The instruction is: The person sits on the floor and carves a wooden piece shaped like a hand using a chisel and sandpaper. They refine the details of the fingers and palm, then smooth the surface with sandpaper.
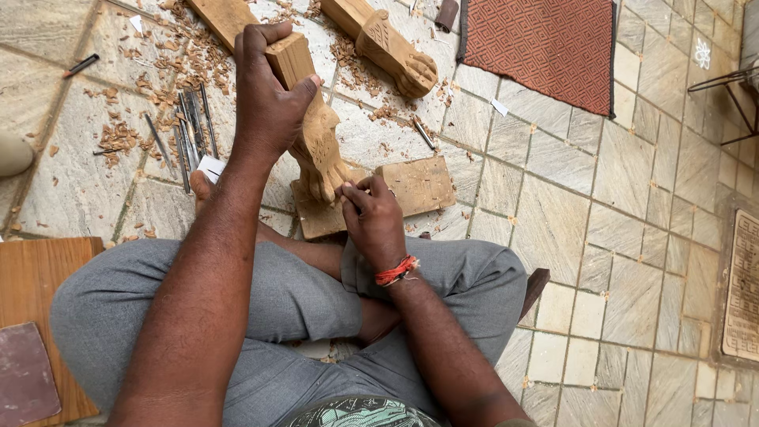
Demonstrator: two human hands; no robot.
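The right hand point(373, 217) curls shut over something at the foot of the carved wooden leg point(316, 134) (its fist hides what, if anything, it holds). The left hand point(269, 99) clamps the leg's square upper end, tilting it on a flat wooden block point(419, 186). Chisels point(190, 126) lie among wood shavings point(118, 138) nearby.

A wood-carving workspace on a stone-tiled floor point(632, 198): wood shavings point(158, 71) lie scattered, a row of chisels point(190, 126) rests on the tiles, and carved legs point(387, 43) and a board point(419, 186) lie about, beside a red mat point(545, 43).
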